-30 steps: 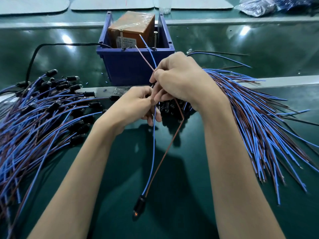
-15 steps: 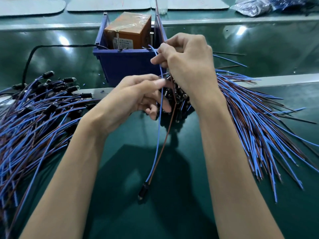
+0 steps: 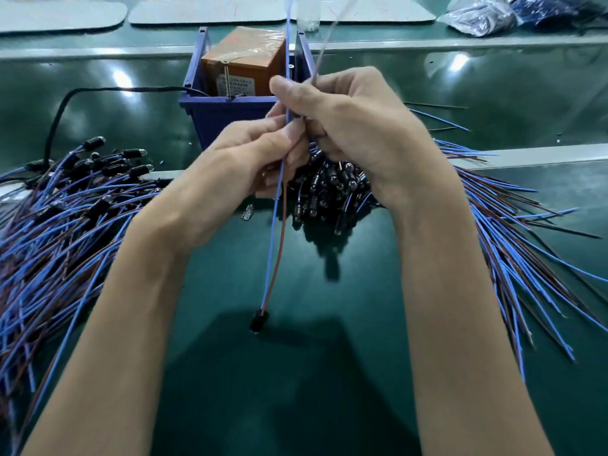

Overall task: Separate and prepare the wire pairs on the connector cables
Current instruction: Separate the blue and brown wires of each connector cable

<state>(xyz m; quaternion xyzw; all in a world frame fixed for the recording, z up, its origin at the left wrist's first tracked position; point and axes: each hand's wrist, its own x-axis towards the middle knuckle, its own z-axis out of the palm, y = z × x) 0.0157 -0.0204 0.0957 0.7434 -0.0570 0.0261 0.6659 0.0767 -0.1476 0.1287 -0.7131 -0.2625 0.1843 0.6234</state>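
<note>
1. Left hand (image 3: 250, 153): thumb and forefinger pinch the blue wire (image 3: 270, 245) and brown wire (image 3: 280, 245) together, just under the right hand.
2. Right hand (image 3: 358, 116): fingers curled round the brown wire. Its upper end is blurred and splays right of the blue wire.
3. Both wires hang between the forearms to a black connector (image 3: 259, 320) low over the green table (image 3: 329, 390); cannot tell if it touches.
4. Cable piles lie left (image 3: 65, 218) and right (image 3: 526, 232), with a blue bin (image 3: 227, 120) behind the hands.
</note>
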